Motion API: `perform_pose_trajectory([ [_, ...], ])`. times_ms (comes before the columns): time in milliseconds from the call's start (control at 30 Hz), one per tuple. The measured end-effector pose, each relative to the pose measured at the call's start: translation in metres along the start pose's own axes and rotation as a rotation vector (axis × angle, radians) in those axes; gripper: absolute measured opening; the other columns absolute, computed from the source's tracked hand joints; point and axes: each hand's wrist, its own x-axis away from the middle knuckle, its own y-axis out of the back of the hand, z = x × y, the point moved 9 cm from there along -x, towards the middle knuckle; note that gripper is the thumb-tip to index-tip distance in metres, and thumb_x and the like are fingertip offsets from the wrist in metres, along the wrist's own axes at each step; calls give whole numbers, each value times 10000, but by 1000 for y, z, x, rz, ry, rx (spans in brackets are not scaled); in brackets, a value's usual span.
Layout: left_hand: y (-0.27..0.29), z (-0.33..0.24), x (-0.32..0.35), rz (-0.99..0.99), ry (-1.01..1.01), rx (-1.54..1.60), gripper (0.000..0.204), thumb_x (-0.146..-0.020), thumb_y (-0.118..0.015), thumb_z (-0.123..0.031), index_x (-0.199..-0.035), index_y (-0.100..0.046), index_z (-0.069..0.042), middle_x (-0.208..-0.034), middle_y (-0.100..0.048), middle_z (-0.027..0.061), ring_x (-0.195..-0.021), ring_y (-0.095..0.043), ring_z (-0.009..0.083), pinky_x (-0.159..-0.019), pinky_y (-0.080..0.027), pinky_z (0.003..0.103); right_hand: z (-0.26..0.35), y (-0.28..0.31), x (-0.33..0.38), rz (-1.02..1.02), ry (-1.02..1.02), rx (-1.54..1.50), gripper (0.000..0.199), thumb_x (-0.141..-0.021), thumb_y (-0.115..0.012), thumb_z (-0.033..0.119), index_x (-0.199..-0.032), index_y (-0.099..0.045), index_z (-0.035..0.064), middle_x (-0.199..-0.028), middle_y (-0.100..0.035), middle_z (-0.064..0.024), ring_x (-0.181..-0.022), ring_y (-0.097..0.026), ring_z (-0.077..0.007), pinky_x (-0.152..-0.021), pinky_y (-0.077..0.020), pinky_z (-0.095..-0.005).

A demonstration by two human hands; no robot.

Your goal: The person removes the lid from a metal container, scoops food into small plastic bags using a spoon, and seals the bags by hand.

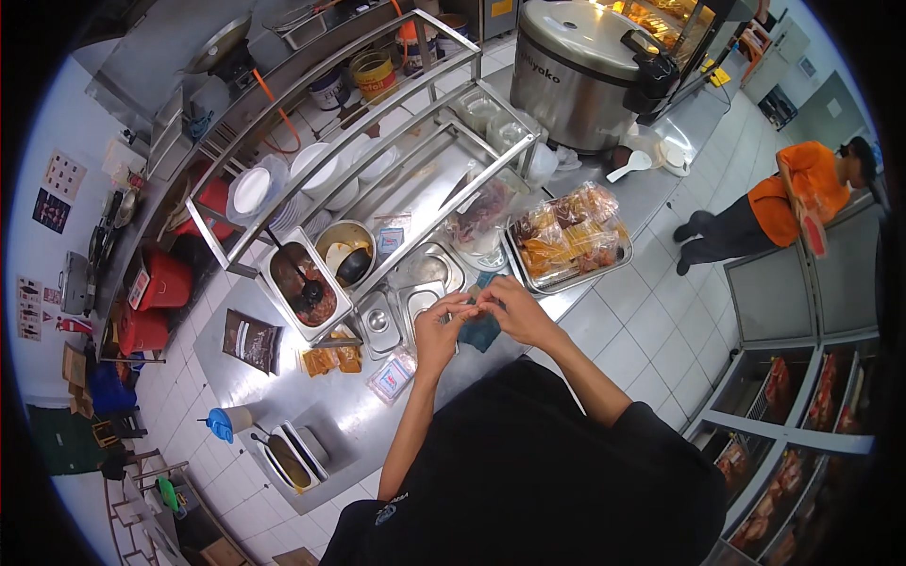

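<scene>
My left hand [442, 327] and my right hand [511, 310] meet fingertip to fingertip above the steel table's near edge, both pinched closed. Whatever lies between the fingers is too small to make out. Beneath them, a dark green cloth [482, 329] rests on the table. Left of my left hand stand steel pans with lids [379, 322], and a flat packet in clear plastic [390, 377] lies close to my left forearm. Beyond my right hand is a steel tray [583, 276] heaped with bagged food [566, 231] in orange and brown tones.
A steel rack [363, 156] rises over the table. Behind it are a sauce pan with a ladle [310, 291], a round pot [342, 235] and plates [316, 168]. A large rice cooker [576, 80] stands at the back. At right, a person in orange [797, 193] is near meat-filled trays [776, 486].
</scene>
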Motion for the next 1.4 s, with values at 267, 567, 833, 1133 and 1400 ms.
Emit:
perform_pose_trajectory([
  [267, 6, 38, 14, -10, 120, -128, 395, -824, -801, -185, -1152, -632, -46, -1238, -640, 96, -1171, -591, 238, -982, -466, 385, -53, 78, 18, -254, -173, 51, 32, -862, -616, 24, -894, -618, 25, -888, -601, -146, -906, -565, -335, -837, -441, -414],
  [567, -5, 71, 18, 31, 191, -12, 341, -899, -733, -220, -1175, -644, -41, -1214, -644, 102, -1148, -605, 215, -954, -479, 356, -71, 190, 44, -512, -220, 294, 98, -886, -584, -13, -981, -598, 3, -967, -577, -136, -888, -576, -279, -813, -470, -373],
  [833, 7, 76, 15, -29, 200, 53, 319, -938, -687, -229, -1178, -634, -26, -1236, -638, 104, -1157, -604, 211, -958, -480, 356, -119, 167, 11, -550, -71, 685, 283, -903, -630, 97, -1181, -643, 46, -1090, -626, -128, -938, -616, -228, -799, -486, -340],
  [1133, 27, 73, 32, -177, 422, 868, 596, -1064, -355, -460, -1454, -373, -10, -1428, -504, 156, -1297, -516, 268, -1079, -425, 385, -101, -78, 20, 310, -334, 729, 794, -705, -839, 357, -1389, -516, 113, -1274, -495, -260, -1138, -553, -416, -917, -508, -488],
  [1400, 3, 105, 18, -66, 148, 1, 576, -922, -682, -346, -1354, -525, 1, -1346, -587, 175, -1229, -578, 273, -1017, -452, 367, -106, -55, 8, 45, -98, 398, 230, -773, -726, 104, -968, -704, -14, -968, -613, -193, -872, -625, -357, -761, -494, -442],
])
